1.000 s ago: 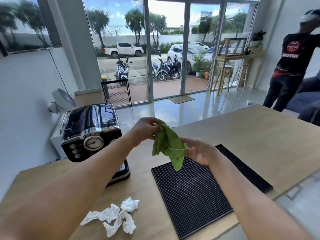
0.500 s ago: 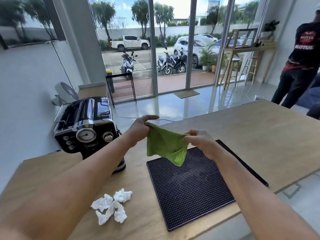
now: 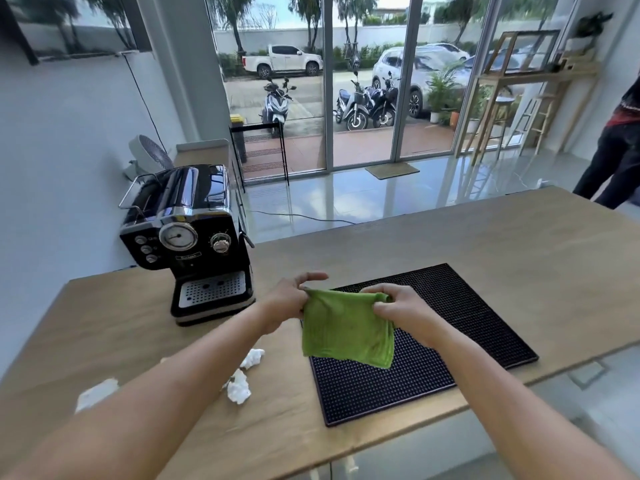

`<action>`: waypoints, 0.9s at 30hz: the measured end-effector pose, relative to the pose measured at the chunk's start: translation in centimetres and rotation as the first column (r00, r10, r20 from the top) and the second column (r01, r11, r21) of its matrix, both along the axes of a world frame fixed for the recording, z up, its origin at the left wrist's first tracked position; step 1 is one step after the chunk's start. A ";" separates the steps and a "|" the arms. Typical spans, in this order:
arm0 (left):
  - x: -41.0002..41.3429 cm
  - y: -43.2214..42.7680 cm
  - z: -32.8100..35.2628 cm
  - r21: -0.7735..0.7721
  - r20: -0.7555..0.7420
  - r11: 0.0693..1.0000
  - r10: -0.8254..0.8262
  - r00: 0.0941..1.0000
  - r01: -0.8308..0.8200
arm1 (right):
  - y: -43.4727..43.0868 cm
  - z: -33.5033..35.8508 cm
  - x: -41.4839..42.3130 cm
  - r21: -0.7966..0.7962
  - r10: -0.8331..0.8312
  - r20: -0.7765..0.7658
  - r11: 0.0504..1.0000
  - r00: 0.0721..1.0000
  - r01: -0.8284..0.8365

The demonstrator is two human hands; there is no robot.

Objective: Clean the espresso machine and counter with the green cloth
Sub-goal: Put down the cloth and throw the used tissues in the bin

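Observation:
A green cloth hangs spread between my hands, above the near left part of a black rubber mat. My left hand pinches its upper left corner. My right hand grips its upper right edge. The black and chrome espresso machine stands on the wooden counter to the left of my hands, a short way from the cloth, its drip tray facing me.
Crumpled white tissues lie on the counter near my left forearm, with another white piece further left. A small white fan stands behind the machine. A person stands at the far right beyond the counter.
The cloth went from a bunched wad to a flat spread sheet as my hands drew apart. My hands and the cloth have come lower in view, and the whole machine front now shows.

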State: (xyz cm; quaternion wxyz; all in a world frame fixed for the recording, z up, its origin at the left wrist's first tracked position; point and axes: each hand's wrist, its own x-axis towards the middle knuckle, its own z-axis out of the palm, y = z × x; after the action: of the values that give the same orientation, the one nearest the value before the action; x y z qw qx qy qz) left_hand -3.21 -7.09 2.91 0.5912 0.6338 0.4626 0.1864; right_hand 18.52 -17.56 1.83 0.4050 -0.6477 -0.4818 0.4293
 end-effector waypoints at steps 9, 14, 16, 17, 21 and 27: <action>0.4 -5.2 -7.9 -0.314 -0.074 0.927 0.190 0.979 -0.204 | -0.3 -5.6 0.4 -0.295 0.080 0.074 0.954 0.994 -0.055; 1.5 -4.8 -10.9 -0.102 -0.133 0.917 0.370 0.919 -0.384 | 1.5 -8.6 -0.7 -0.273 0.039 0.190 0.962 0.981 0.015; 1.8 -4.4 -11.4 0.007 -0.175 0.922 0.383 0.907 -0.388 | 2.0 -9.4 -0.7 -0.250 0.015 0.249 0.967 0.968 0.050; 2.0 -4.2 -11.5 0.049 -0.192 0.922 0.385 0.903 -0.383 | 2.2 -9.7 -0.7 -0.242 0.011 0.283 0.969 0.959 0.060; 2.2 -3.5 -11.8 0.231 -0.292 0.920 0.375 0.880 -0.316 | 2.7 -10.1 -0.9 -0.198 -0.008 0.364 0.976 0.931 0.086; 2.4 -3.6 -13.1 0.411 -0.432 0.903 0.315 0.845 -0.127 | 2.5 -11.6 -1.5 -0.138 -0.010 0.526 0.986 0.851 0.096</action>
State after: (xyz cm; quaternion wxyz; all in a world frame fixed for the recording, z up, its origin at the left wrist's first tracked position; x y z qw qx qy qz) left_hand -0.81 -10.64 -10.16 0.3000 0.7002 0.6248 0.1712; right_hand 16.99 -15.04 -9.74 0.2177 -0.7832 -0.5199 0.2626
